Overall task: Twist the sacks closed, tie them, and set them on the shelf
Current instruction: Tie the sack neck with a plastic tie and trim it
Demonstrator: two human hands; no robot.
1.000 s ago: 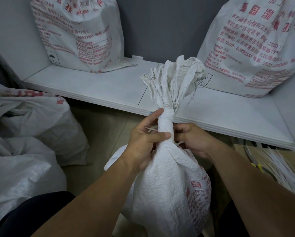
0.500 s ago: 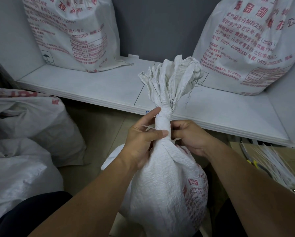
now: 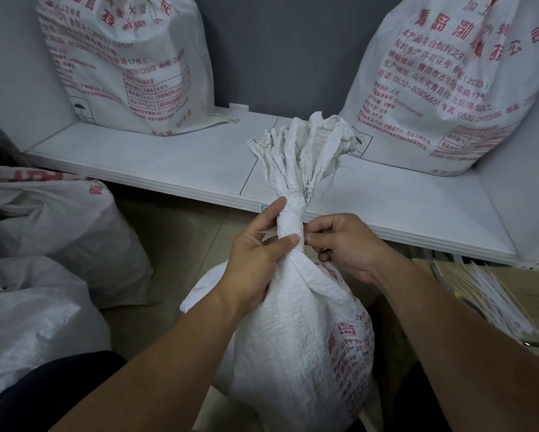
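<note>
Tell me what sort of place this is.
Probably a storeroom: printed sacks stand on a low white shelf, more sacks lie on the floor, and a bundle of white ties lies nearby.

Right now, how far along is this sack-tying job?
Done: two white woven red-printed sacks stand on the white shelf. In hand: a third sack, left hand and right hand gripping its twisted neck, a thin white tie showing. Left: finish tying, shelve it, then the floor sacks.
</note>
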